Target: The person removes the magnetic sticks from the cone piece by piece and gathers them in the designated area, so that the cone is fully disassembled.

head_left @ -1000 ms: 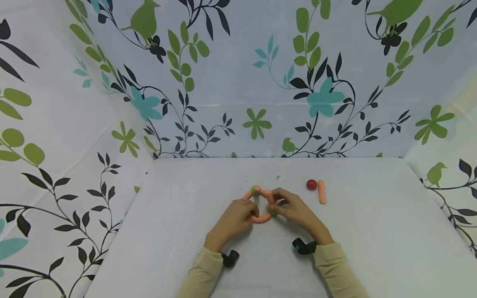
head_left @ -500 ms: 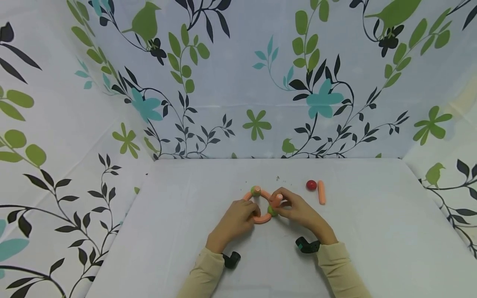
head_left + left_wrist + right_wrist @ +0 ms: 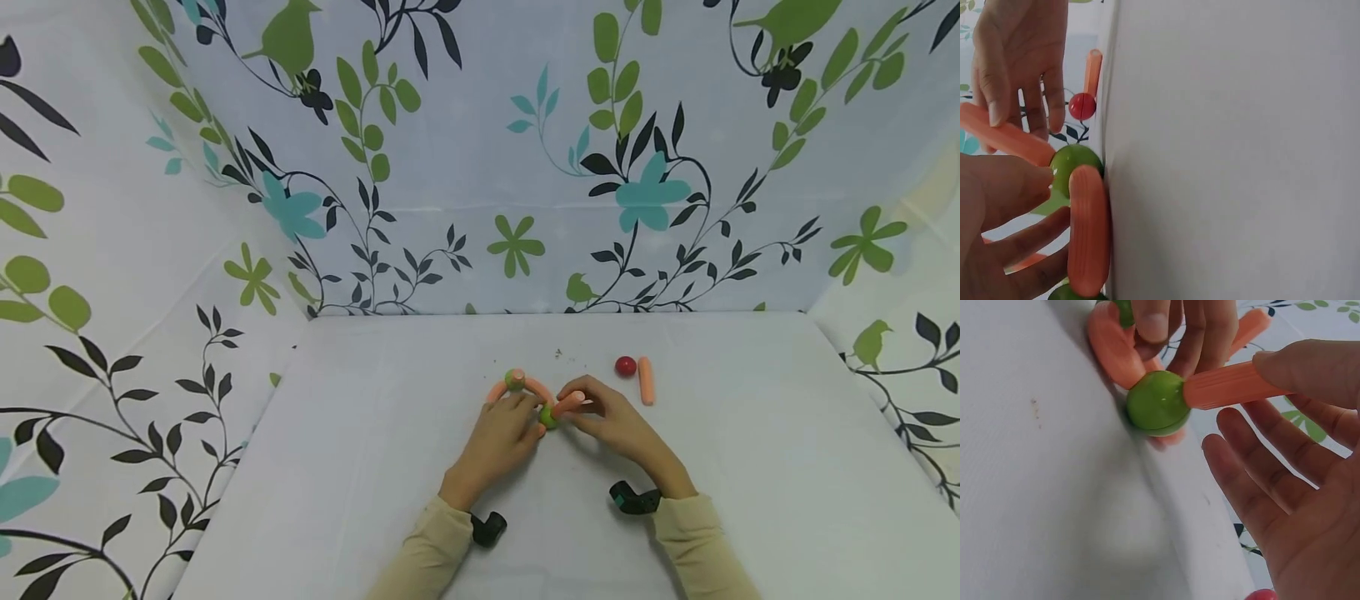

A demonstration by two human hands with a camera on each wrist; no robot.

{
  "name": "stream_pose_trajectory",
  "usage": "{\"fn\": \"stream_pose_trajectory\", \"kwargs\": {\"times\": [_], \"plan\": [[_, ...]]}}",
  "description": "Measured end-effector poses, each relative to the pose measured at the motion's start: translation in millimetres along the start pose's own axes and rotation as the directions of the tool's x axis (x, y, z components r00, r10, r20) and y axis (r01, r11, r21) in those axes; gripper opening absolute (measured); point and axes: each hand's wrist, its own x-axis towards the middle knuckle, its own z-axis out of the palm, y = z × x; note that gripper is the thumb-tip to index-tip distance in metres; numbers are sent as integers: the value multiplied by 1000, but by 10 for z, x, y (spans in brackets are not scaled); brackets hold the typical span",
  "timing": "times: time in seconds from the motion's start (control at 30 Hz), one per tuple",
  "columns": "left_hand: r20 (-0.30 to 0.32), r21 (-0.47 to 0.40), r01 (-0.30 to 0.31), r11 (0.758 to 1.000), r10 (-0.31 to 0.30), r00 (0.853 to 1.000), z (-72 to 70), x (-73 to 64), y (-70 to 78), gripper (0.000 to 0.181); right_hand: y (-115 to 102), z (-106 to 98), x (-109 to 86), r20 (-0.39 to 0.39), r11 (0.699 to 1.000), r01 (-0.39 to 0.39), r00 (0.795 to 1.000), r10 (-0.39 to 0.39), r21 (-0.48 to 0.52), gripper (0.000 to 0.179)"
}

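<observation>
In the head view, curved orange sticks (image 3: 538, 388) and green balls are joined in a ring-like toy on the white table. My left hand (image 3: 501, 443) lies over its lower left part, its fingertips gripping at the right-hand green ball (image 3: 549, 417). My right hand (image 3: 617, 419) pinches a straight orange stick (image 3: 1225, 386) between thumb and fingers. One end of that stick meets the green ball; its free end tilts up and outward. Another green ball (image 3: 514, 380) tops the ring, an orange stub on it. The lower curved stick is hidden by my left hand.
Beyond my right hand, a red ball (image 3: 626, 367) and a loose orange stick (image 3: 647, 381) lie side by side. Small specks (image 3: 558, 354) dot the table behind the ring. A patterned cloth (image 3: 480, 167) hangs behind the table's far edge.
My left hand has shifted right, from the ring's lower left to the right-hand green ball. My right hand has moved slightly right, and its orange stick now leans further outward.
</observation>
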Motion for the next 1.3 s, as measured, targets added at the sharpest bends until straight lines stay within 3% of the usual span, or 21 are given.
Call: {"fn": "stream_pose_trajectory", "kwargs": {"times": [0.1, 0.27, 0.53, 0.73, 1.0, 1.3], "plan": [[-30, -4, -13, 1000, 13, 999, 33, 33, 33, 36, -17, -19, -22, -15, 1000, 24, 1000, -24, 5, 26], [-77, -23, -43, 999, 41, 996, 63, 80, 97, 24, -38, -32, -30, -14, 999, 44, 999, -44, 26, 24], [-55, -12, 16, 1000, -17, 998, 104, 97, 115, 21, -34, -16, -26, -14, 995, 36, 999, -35, 88, 23], [-74, -7, 10, 1000, -11, 997, 121, 104, 93, 19, 19, -84, -62, -6, 997, 2, 1000, -1, 83, 23], [-69, -13, 21, 1000, -22, 997, 121, 86, 98, 18, 72, -190, -143, 15, 997, -71, 997, 70, 13, 23], [-110, 6, 27, 1000, -26, 994, 116, 83, 126, 14, 20, -302, -163, 66, 989, -122, 990, 128, -81, 22]]}}
